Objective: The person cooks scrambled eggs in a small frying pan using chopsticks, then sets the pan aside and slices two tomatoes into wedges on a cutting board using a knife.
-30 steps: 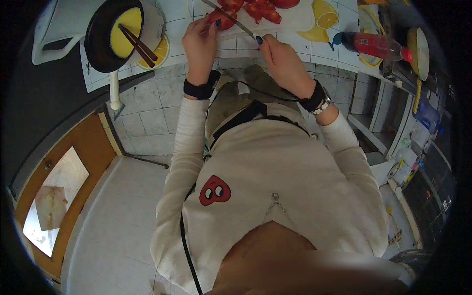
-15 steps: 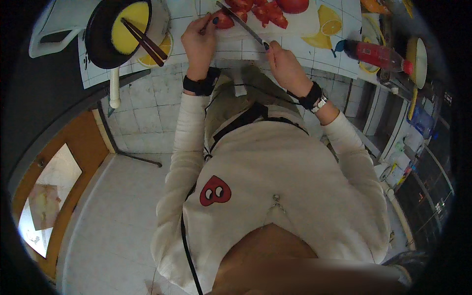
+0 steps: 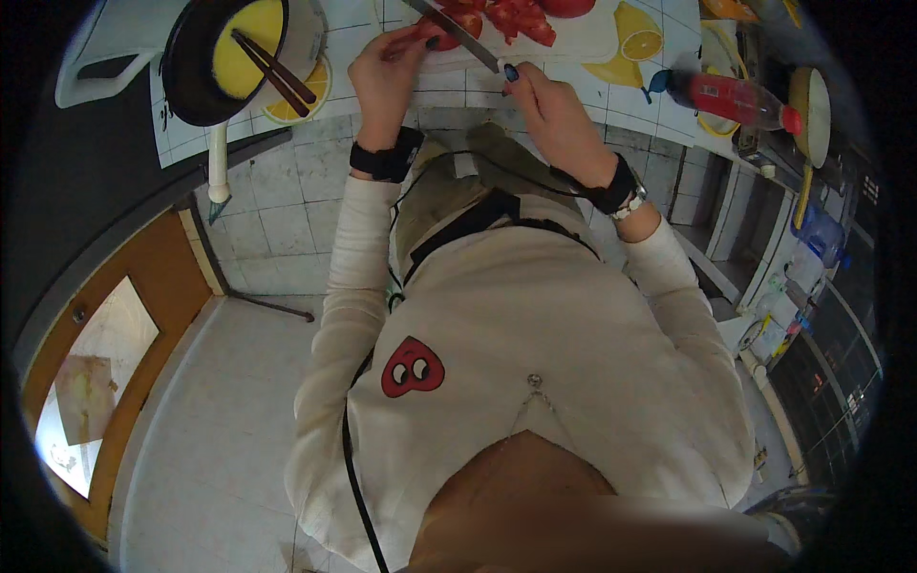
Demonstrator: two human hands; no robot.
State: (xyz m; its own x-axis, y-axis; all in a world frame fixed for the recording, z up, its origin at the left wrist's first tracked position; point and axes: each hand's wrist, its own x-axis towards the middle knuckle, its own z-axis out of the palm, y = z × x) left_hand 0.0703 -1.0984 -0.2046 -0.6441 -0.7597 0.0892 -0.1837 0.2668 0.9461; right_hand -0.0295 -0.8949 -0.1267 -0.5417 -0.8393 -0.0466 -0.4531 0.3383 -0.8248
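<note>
At the top of the head view, my left hand (image 3: 387, 81) has its fingers bent onto a piece of red tomato (image 3: 460, 27), pressing it against a white cutting board (image 3: 583, 46). My right hand (image 3: 564, 124) is closed around the handle of a kitchen knife, which the fingers mostly cover. Its blade (image 3: 455, 32) slants up and left across the tomato beside my left fingertips; the tip is cut off by the picture's edge. Chopped tomato pieces (image 3: 521, 23) lie right of the blade, with a larger rounded tomato (image 3: 568, 5) behind them.
Left of my hands stands a dark pot (image 3: 186, 91) with yellow liquid (image 3: 234, 69) and brown chopsticks (image 3: 272, 74) resting in it; its pale handle (image 3: 219, 162) sticks out past the counter edge. At right, a bottle of red liquid (image 3: 731, 101) lies on its side near a round-rimmed item (image 3: 812, 119).
The knife has slid a little forward and left over the tomato, my right hand moving with it. My left fingers stay on the tomato. The whole view has shifted slightly.
</note>
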